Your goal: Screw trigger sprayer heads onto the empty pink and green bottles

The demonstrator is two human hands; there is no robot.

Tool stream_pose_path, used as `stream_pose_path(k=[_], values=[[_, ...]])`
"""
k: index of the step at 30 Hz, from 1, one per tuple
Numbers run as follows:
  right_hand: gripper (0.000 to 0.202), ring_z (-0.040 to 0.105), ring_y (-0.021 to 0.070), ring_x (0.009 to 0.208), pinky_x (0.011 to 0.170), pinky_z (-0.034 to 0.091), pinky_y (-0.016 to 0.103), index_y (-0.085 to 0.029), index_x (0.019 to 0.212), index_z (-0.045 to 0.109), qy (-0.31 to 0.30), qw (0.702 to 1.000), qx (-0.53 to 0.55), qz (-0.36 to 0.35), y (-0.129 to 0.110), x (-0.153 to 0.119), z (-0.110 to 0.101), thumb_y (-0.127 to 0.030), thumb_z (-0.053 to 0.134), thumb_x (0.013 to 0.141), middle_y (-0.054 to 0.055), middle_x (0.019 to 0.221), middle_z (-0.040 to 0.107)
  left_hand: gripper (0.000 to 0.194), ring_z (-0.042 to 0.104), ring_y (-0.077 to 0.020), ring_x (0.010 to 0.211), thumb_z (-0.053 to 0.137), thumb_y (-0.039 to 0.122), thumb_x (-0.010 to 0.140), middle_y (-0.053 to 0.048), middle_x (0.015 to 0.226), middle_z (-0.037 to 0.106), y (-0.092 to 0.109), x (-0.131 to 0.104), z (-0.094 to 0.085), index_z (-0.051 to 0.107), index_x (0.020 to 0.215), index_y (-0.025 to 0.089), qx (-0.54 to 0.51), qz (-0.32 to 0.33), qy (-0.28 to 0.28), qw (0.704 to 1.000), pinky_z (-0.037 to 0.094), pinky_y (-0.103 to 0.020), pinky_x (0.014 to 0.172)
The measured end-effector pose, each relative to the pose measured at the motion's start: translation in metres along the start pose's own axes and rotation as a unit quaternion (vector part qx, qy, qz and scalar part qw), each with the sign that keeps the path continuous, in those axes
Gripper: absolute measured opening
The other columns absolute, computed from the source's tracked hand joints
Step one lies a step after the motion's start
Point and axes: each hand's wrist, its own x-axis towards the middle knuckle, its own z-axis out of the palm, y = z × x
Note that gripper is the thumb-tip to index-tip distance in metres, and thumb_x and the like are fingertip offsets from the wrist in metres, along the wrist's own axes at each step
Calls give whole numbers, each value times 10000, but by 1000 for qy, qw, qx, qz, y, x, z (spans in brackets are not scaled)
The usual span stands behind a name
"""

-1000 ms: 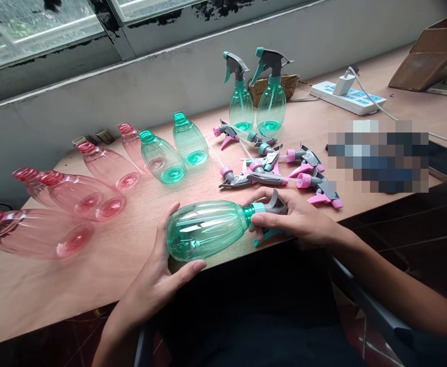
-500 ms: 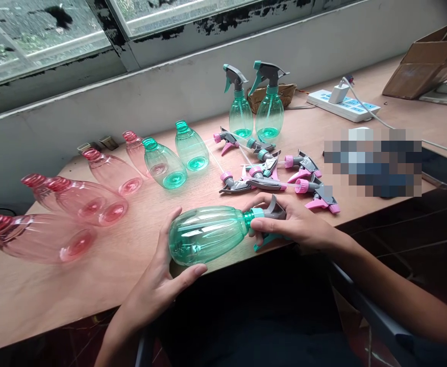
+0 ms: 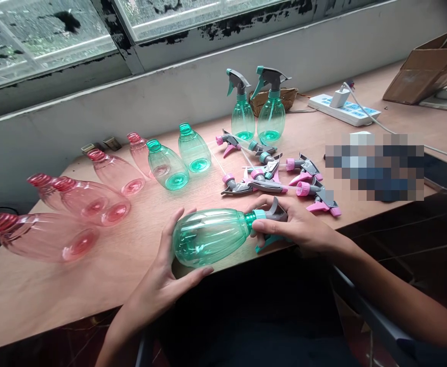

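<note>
A clear green spray bottle (image 3: 210, 237) lies sideways over the table's front edge, its base to the left. My left hand (image 3: 166, 267) cups that base, thumb below and fingers behind. At the other end, my right hand (image 3: 296, 221) grips the teal collar and grey trigger head (image 3: 277, 211), its fingers partly hiding the trigger. Just beyond lie several loose trigger heads (image 3: 259, 176) with pink or teal collars and thin tubes. Two green bottles (image 3: 198, 148) without heads stand behind my left hand. Several pink bottles (image 3: 93, 201) without heads stand to the left.
Two green spray bottles (image 3: 271, 117) with heads stand at the back by the wall. Right of them are a white power strip (image 3: 355, 113) with a plugged-in charger, a cardboard box (image 3: 418, 74) and a phone (image 3: 445, 171). A blurred-out patch covers something on the right.
The view has shifted slightly, so everything appears a little lower and further right. Both hands keep the same hold on the green spray bottle.
</note>
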Motion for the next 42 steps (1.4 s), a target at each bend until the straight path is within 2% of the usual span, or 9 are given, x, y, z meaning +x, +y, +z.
stream_pose_path(k=[5, 9, 12, 15, 22, 26, 30, 37, 42], values=[[355, 763, 172, 735, 728, 602, 279, -191, 1077, 668, 4, 1000, 1, 11, -2, -1, 0, -413, 848, 867, -1, 830, 774, 1019, 300, -343, 1584, 775, 336, 910, -74, 1727, 256, 0, 1, 1, 62, 1626, 464, 31, 21, 8, 999, 314, -562, 1276], [335, 758, 164, 739, 729, 596, 267, -188, 1064, 670, 3, 1000, 3, 12, -4, -1, 0, -403, 842, 873, 3, 834, 776, 1090, 243, -347, 1604, 819, 408, 864, -57, 1738, 234, -3, 0, 0, 50, 1633, 474, 33, 30, 4, 999, 245, -557, 1302], [351, 757, 176, 739, 729, 608, 289, -188, 1061, 668, 3, 1000, 0, 15, -3, -1, 0, -418, 846, 864, 6, 831, 774, 959, 168, -349, 1620, 703, 536, 925, -53, 1746, 212, -6, -1, -3, 76, 1645, 446, -3, 38, -5, 999, 135, -596, 1315], [350, 753, 173, 748, 738, 614, 290, -189, 1056, 668, 1, 1000, 7, 16, -1, -1, 0, -415, 851, 860, 5, 843, 772, 833, 147, -344, 1622, 575, 573, 989, -45, 1751, 197, -8, -2, -5, 83, 1647, 439, -23, 37, -6, 999, 100, -617, 1311], [278, 756, 164, 753, 756, 609, 273, -191, 1067, 689, 0, 1000, 4, 5, -1, -2, 0, -349, 834, 890, -8, 817, 769, 1098, 178, -323, 1621, 771, 425, 908, -47, 1761, 148, -1, -1, 2, -58, 1625, 483, 16, 6, -11, 1000, 196, -569, 1307], [279, 760, 185, 777, 775, 616, 306, -190, 1097, 693, 0, 1000, -10, 7, 1, -2, -1, -376, 799, 918, 14, 820, 776, 1009, 144, -349, 1624, 681, 518, 948, -69, 1764, 144, -3, -1, 1, -45, 1644, 436, -5, 15, -17, 1000, 145, -594, 1310], [312, 765, 208, 801, 795, 626, 340, -192, 1118, 698, 0, 1000, -16, 6, 3, -2, -2, -399, 802, 909, 31, 852, 778, 905, 143, -356, 1621, 562, 617, 976, -50, 1768, 138, -7, -2, -2, -15, 1649, 433, -37, 18, -23, 999, 136, -603, 1307], [298, 751, 190, 801, 807, 615, 319, -201, 1126, 699, 0, 1000, -10, 2, 4, -2, -1, -357, 818, 902, 12, 814, 770, 976, 216, -322, 1605, 680, 479, 962, -34, 1758, 162, 0, -1, 0, -29, 1633, 463, -9, -16, -14, 1000, 162, -564, 1317], [299, 754, 193, 795, 809, 616, 325, -201, 1120, 705, 0, 1000, -4, 4, 4, -2, -1, -358, 825, 896, 9, 810, 767, 1056, 216, -310, 1609, 757, 430, 919, -41, 1744, 198, 3, -1, 1, -23, 1630, 464, 19, -4, -6, 1000, 193, -536, 1321]])
